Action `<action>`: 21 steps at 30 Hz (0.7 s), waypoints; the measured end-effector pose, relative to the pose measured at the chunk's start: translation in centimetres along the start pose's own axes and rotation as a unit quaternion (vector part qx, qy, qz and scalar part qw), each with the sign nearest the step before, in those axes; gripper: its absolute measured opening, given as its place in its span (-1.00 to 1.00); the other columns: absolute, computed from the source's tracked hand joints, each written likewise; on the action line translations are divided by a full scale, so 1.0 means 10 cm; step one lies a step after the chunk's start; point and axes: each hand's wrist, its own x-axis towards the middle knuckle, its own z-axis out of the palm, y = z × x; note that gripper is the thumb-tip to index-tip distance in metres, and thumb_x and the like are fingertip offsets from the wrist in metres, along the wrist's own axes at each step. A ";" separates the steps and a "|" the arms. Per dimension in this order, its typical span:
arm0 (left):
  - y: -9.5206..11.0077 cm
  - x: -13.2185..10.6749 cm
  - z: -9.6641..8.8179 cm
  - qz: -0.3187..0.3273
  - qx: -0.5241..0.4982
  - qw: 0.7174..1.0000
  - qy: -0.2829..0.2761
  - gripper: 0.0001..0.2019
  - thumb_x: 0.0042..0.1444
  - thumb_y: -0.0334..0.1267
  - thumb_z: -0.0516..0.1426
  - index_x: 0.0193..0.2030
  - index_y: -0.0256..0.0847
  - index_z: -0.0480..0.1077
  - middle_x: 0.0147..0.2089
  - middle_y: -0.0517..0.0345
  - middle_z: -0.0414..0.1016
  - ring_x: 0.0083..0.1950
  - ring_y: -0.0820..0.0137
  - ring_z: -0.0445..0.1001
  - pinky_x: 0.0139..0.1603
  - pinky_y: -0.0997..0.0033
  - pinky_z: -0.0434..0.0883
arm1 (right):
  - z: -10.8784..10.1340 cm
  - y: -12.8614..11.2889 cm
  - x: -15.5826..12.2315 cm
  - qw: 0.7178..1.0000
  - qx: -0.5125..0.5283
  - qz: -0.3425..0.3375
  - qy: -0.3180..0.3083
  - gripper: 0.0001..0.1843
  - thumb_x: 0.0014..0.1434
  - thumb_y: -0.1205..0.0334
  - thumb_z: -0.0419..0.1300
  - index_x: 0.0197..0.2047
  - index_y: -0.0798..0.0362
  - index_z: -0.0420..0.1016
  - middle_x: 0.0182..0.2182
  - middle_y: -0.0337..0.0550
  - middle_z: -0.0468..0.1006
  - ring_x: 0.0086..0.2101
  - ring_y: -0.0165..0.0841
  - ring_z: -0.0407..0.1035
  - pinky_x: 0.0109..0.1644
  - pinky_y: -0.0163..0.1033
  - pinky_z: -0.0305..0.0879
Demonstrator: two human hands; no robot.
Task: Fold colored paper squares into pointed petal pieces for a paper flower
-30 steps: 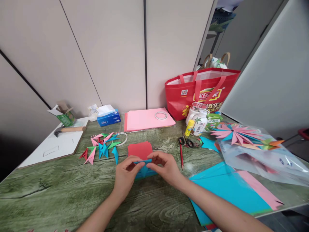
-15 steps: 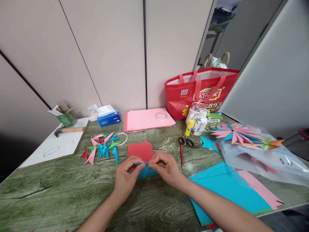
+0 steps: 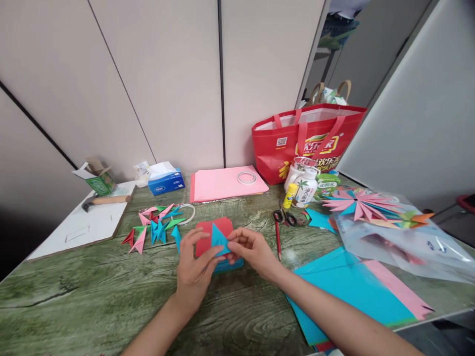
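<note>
A folded blue paper piece point(image 3: 219, 239) with a pointed tip is held up between my two hands. My left hand point(image 3: 198, 264) pinches its lower left part between thumb and fingers. On the other side, my right hand point(image 3: 252, 251) grips its right corner. Behind and below it lies a stack of square paper, with a red sheet point(image 3: 203, 244) on top and blue sheets point(image 3: 232, 266) showing at the near edge. Left of my hands, several folded paper pieces point(image 3: 158, 230) in pink, red, green and blue lie loosely heaped beside a ring of white tape point(image 3: 188, 213).
Scissors point(image 3: 285, 216), a red pencil point(image 3: 278, 240), a glue stick point(image 3: 290, 196) and a white jar point(image 3: 306, 189) stand or lie to the right. Large blue sheets point(image 3: 345, 291) lie near my right forearm. Pink paper point(image 3: 218, 184), a tissue box point(image 3: 166, 182) and a hammer point(image 3: 107, 200) are farther back.
The blue paper, seen edge-on and flat before, is now turned upright with its pointed face showing. Both hands have shifted their grip, the left fingers spreading along its side.
</note>
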 end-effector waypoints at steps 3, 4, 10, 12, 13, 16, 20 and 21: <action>0.03 0.02 0.03 -0.140 -0.068 0.987 -0.026 -0.66 -0.12 -0.30 0.23 -0.13 -0.09 0.39 -0.07 0.05 0.34 -0.01 0.21 0.34 -0.04 0.15 0.34 | -0.01 0.00 0.01 0.998 -0.003 -0.030 0.057 -0.69 -0.12 0.11 0.29 -0.35 0.06 0.29 -0.57 -0.33 0.44 -0.57 -0.45 0.41 -0.49 -0.34 0.41; 0.04 0.02 0.05 -0.200 -0.113 0.972 -0.036 -0.63 -0.11 -0.26 0.22 -0.09 -0.12 0.35 -0.09 0.03 0.38 -0.05 0.23 0.39 -0.08 0.20 0.37 | -0.01 0.01 0.00 0.997 -0.011 -0.038 0.069 -0.68 -0.11 0.11 0.28 -0.34 0.05 0.28 -0.57 -0.33 0.44 -0.57 -0.44 0.40 -0.49 -0.33 0.41; 0.10 0.09 0.08 -0.405 -0.295 0.863 -0.066 -0.74 -0.12 -0.23 0.19 -0.25 -0.24 0.37 -0.45 0.16 0.55 -0.53 0.37 0.49 -0.45 0.37 0.46 | 0.00 0.04 -0.05 0.989 -0.112 -0.079 0.058 -0.73 -0.06 0.17 0.25 -0.28 0.05 0.32 -0.53 -0.28 0.44 -0.55 -0.45 0.37 -0.45 -0.33 0.37; 0.10 0.11 0.07 -0.413 -0.316 0.850 -0.083 -0.82 -0.13 -0.24 0.20 -0.35 -0.25 0.42 -0.48 0.16 0.56 -0.58 0.38 0.48 -0.49 0.39 0.45 | -0.01 0.06 -0.05 0.986 -0.134 -0.087 0.049 -0.75 -0.04 0.18 0.23 -0.27 0.06 0.34 -0.51 -0.26 0.45 -0.52 -0.43 0.38 -0.43 -0.33 0.35; 0.10 0.11 0.07 -0.416 -0.324 0.845 -0.089 -0.84 -0.13 -0.25 0.20 -0.38 -0.26 0.43 -0.49 0.15 0.57 -0.57 0.37 0.49 -0.49 0.40 0.46 | -0.01 0.06 -0.05 0.985 -0.142 -0.090 0.048 -0.77 -0.03 0.18 0.22 -0.28 0.06 0.35 -0.51 -0.25 0.46 -0.51 -0.43 0.38 -0.43 -0.33 0.35; 0.11 0.10 0.07 -0.428 -0.332 0.835 -0.092 -0.85 -0.13 -0.25 0.21 -0.41 -0.28 0.45 -0.51 0.13 0.57 -0.56 0.35 0.50 -0.50 0.38 0.47 | -0.01 0.07 -0.04 0.979 -0.172 -0.095 0.052 -0.83 -0.04 0.20 0.22 -0.36 0.08 0.40 -0.50 -0.22 0.46 -0.48 -0.43 0.35 -0.43 -0.35 0.31; 0.12 0.10 0.07 -0.432 -0.333 0.831 -0.109 -0.86 -0.13 -0.24 0.21 -0.44 -0.28 0.46 -0.52 0.12 0.56 -0.54 0.33 0.51 -0.49 0.37 0.48 | -0.01 0.06 -0.03 0.976 -0.196 -0.080 0.039 -0.88 -0.03 0.22 0.19 -0.47 0.09 0.38 -0.55 -0.26 0.40 -0.54 -0.47 0.27 -0.49 -0.38 0.23; 0.12 0.10 0.07 -0.432 -0.336 0.828 -0.120 -0.86 -0.11 -0.23 0.21 -0.45 -0.28 0.45 -0.52 0.13 0.56 -0.52 0.33 0.51 -0.47 0.36 0.48 | -0.01 0.05 -0.03 0.977 -0.197 -0.076 0.035 -0.88 -0.02 0.22 0.18 -0.49 0.09 0.36 -0.58 -0.28 0.36 -0.57 -0.49 0.24 -0.52 -0.39 0.21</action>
